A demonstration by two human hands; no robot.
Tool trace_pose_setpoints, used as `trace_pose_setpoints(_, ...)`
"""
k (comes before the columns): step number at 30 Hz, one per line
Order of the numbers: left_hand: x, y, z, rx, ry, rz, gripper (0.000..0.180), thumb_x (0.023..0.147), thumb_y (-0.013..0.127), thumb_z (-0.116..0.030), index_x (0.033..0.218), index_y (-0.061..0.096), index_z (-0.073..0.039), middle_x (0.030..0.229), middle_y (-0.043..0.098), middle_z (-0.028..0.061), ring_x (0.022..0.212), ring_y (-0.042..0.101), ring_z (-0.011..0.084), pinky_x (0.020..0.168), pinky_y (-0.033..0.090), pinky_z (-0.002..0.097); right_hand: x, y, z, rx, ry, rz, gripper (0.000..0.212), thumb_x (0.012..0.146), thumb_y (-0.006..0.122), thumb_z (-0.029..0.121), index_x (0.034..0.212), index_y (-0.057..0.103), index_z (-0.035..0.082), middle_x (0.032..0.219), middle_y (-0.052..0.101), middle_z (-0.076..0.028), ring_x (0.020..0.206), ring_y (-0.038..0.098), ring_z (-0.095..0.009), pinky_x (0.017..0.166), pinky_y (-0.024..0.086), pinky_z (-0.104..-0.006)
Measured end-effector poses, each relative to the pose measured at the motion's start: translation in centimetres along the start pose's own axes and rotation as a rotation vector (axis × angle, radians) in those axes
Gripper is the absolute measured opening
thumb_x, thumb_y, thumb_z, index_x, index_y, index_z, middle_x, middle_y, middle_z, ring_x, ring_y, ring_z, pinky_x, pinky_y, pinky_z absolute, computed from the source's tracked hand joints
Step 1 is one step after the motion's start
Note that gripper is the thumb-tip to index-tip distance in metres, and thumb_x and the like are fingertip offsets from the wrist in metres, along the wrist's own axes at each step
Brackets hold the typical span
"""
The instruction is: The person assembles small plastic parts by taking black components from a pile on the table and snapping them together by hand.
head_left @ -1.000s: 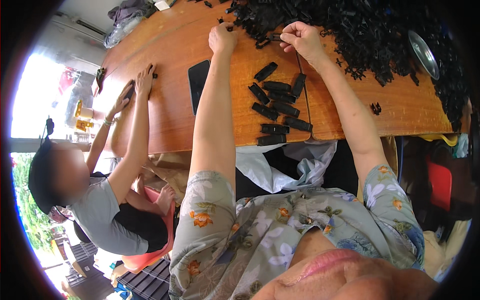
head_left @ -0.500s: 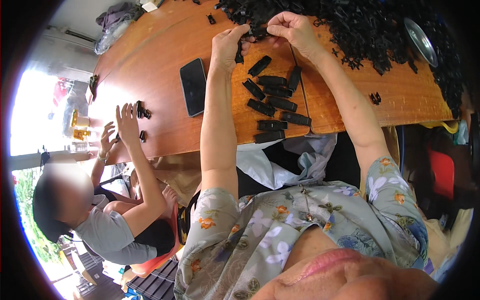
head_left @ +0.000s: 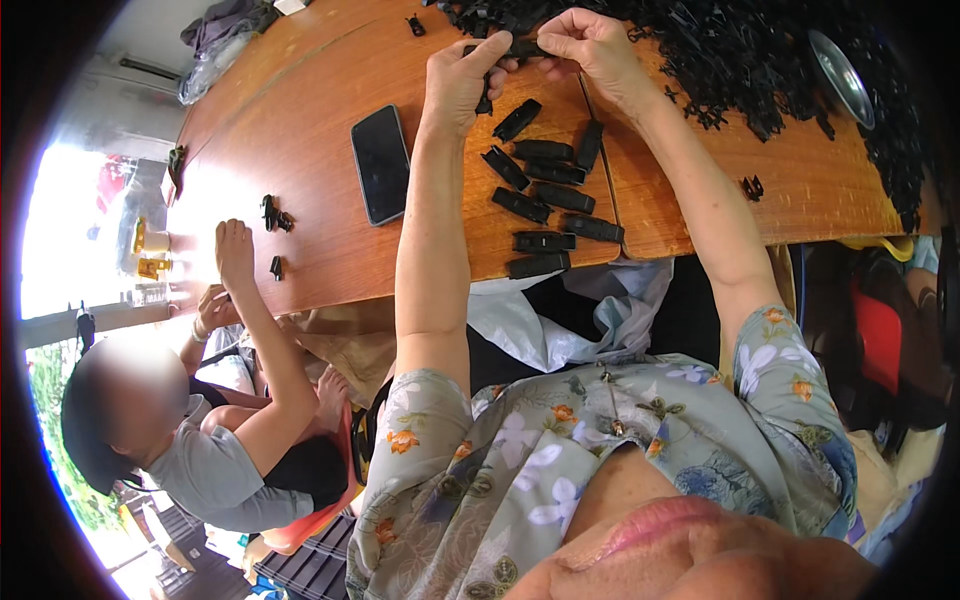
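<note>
At the far edge of the work area my two hands meet over a black plastic part (head_left: 522, 47). My left hand (head_left: 462, 82) is closed around its left end, and another dark piece (head_left: 485, 103) pokes out below the fingers. With thumb and fingertips, my right hand (head_left: 592, 58) pinches the right end. The part's details are too small and dark to make out. Just below my hands, several oblong black plastic pieces (head_left: 563, 197) lie loosely grouped on the wooden table (head_left: 300, 120).
A large heap of small black parts (head_left: 740, 60) covers the far right, with a metal dish (head_left: 840, 80) on it. A phone (head_left: 381, 165) lies left of my left forearm. At the left a co-worker (head_left: 220, 450) sits near a few black pieces (head_left: 275, 215).
My hands have shifted slightly up in the picture, still on the black part. The co-worker's raised hand has moved left and its fingers have drawn together; the other hand has come lower.
</note>
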State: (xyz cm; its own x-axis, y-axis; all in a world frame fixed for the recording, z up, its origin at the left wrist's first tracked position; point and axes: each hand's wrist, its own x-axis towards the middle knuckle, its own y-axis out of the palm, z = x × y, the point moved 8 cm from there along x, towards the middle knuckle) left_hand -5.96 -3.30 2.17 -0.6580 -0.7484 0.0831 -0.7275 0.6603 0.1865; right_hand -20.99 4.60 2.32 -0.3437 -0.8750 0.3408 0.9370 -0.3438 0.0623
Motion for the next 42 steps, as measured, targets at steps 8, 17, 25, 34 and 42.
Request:
trace_pose_setpoints(8, -0.1, 1.0, -0.2, -0.057, 0.113, -0.134, 0.024, 0.084, 0.078, -0.015, 0.090, 0.066, 0.005, 0.063, 0.058, 0.0022, 0.051, 0.050, 0.0079, 0.047, 0.039, 0.0211, 0.0, -0.6, 2.5, -0.187, -0.129, -0.022, 0.021, 0.086, 0.078, 0.025, 0.092, 0.072, 0.006, 0.075, 0.068, -0.003, 0.067, 0.067, -0.011, 0.055, 0.054, -0.0221)
trace_pose_setpoints(17, 0.1, 1.2, 0.5, -0.220, 0.066, -0.016, 0.023, 0.089, 0.073, -0.020, 0.089, 0.064, 0.001, 0.075, 0.063, 0.0078, 0.055, 0.054, 0.0112, 0.047, 0.040, 0.0245, -0.8, 1.4, 2.2, -0.172, -0.062, 0.005, 0.033, 0.091, 0.072, 0.037, 0.076, 0.063, 0.009, 0.058, 0.057, 0.000, 0.054, 0.057, -0.007, 0.048, 0.042, -0.0215)
trace_pose_setpoints(25, 1.0, -5.9, 0.9, -0.796, 0.082, -0.261, 0.028, 0.090, 0.059, -0.011, 0.101, 0.050, 0.013, 0.092, 0.062, 0.0209, 0.087, 0.065, 0.0283, 0.085, 0.062, 0.0411, -0.4, -4.9, 1.3, -1.519, -0.228, -0.273, 0.032, 0.094, 0.061, 0.039, 0.089, 0.071, 0.009, 0.092, 0.067, -0.018, 0.082, 0.069, -0.032, 0.069, 0.057, -0.0448)
trace_pose_setpoints(34, 1.3, -4.2, 2.6, -0.246, 0.013, -0.196, 0.023, 0.089, 0.069, -0.006, 0.108, 0.066, 0.005, 0.089, 0.067, 0.0092, 0.066, 0.061, 0.0151, 0.056, 0.053, 0.0294, 0.4, -4.6, 0.2, -1.482, -0.225, -0.128, 0.021, 0.096, 0.060, 0.021, 0.106, 0.070, 0.007, 0.090, 0.069, -0.012, 0.080, 0.069, -0.023, 0.068, 0.056, -0.0376)
trace_pose_setpoints(42, 0.6, -0.7, 1.2, -0.063, 0.060, -0.040, 0.030, 0.087, 0.074, -0.011, 0.112, 0.069, 0.005, 0.077, 0.066, 0.0068, 0.062, 0.062, 0.0114, 0.053, 0.053, 0.0241, -0.4, 1.9, -0.9, 0.136, 0.083, 0.023, 0.019, 0.096, 0.065, 0.020, 0.106, 0.069, 0.004, 0.096, 0.069, -0.004, 0.083, 0.068, -0.010, 0.073, 0.057, -0.0248)
